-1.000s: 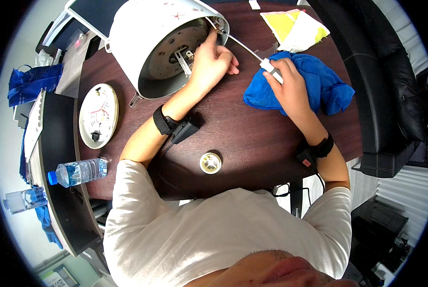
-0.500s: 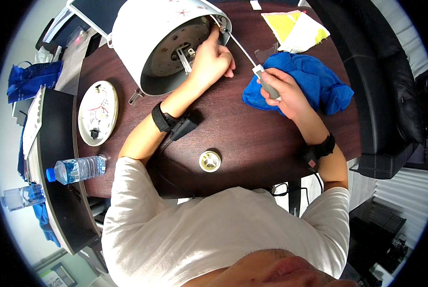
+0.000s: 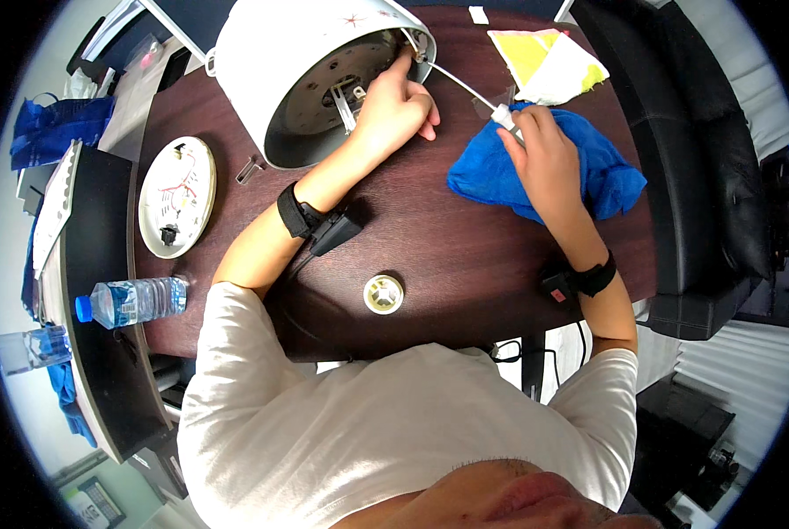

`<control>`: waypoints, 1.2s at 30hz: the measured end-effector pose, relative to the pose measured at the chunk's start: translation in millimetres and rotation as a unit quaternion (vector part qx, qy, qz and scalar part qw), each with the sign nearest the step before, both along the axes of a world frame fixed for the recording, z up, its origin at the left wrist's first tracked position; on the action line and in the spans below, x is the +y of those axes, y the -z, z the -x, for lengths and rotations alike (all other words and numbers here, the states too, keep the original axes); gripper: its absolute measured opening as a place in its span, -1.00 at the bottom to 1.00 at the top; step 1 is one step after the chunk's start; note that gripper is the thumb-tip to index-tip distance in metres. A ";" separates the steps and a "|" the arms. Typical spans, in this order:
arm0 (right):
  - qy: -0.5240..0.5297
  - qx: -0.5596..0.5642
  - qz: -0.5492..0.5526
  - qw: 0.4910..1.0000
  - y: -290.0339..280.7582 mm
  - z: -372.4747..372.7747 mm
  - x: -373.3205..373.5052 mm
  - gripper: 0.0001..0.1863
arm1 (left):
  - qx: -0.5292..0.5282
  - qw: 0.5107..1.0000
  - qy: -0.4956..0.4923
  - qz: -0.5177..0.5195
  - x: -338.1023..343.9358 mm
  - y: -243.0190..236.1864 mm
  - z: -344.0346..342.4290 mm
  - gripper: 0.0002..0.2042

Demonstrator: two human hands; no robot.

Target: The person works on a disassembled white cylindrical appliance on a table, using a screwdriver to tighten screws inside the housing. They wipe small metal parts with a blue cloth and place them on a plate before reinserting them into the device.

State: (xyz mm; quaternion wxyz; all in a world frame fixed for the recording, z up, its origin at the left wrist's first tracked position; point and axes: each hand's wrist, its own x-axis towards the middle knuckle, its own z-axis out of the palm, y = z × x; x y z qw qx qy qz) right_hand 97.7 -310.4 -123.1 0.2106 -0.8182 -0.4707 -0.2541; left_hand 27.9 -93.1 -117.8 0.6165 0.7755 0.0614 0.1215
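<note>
A white rice-cooker-like housing (image 3: 297, 53) lies on its side at the far side of the table, its open end facing me, with metal parts visible inside. My left hand (image 3: 392, 115) reaches into that opening, index finger stretched against the inside of the rim by a small metal bracket. Its other fingers are curled, and whatever they hold is hidden. My right hand (image 3: 546, 154) grips a screwdriver (image 3: 509, 119) by its pale handle, fingers over the handle's end. The shaft runs up-left to the bracket at the rim, close to my left index fingertip.
Under my right hand lies a blue cloth (image 3: 606, 172), with a folded yellow-and-white cloth (image 3: 553, 66) beyond. On the left are a white round cover with wires (image 3: 177, 198), a metal clip (image 3: 250, 169) and a water bottle (image 3: 138, 301). A small ring-shaped roll (image 3: 384, 294) sits near me.
My right hand has shifted its hold, from fingers wrapped round the handle to fingers over its end, and the screwdriver lies at a flatter angle. My left hand stays at the rim.
</note>
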 end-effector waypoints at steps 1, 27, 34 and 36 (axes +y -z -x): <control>0.000 -0.019 0.015 1.000 -4.5 -1.4 -1.0 -0.77 | 0.005 1.000 0.000 0.008 0.4 -0.5 0.4 -0.25; -0.074 0.846 -0.312 0.426 -1.2 54.1 23.5 -0.78 | -0.030 0.999 0.021 0.006 3.5 4.0 -0.3 -0.20; 0.012 0.538 -0.105 0.836 -0.7 26.1 6.6 -0.85 | -0.022 1.000 0.007 -0.003 2.1 0.5 2.0 -0.30; -0.008 0.360 -0.080 0.929 -4.4 16.8 4.2 -0.78 | -0.029 1.000 0.007 -0.005 1.6 0.1 2.7 -0.30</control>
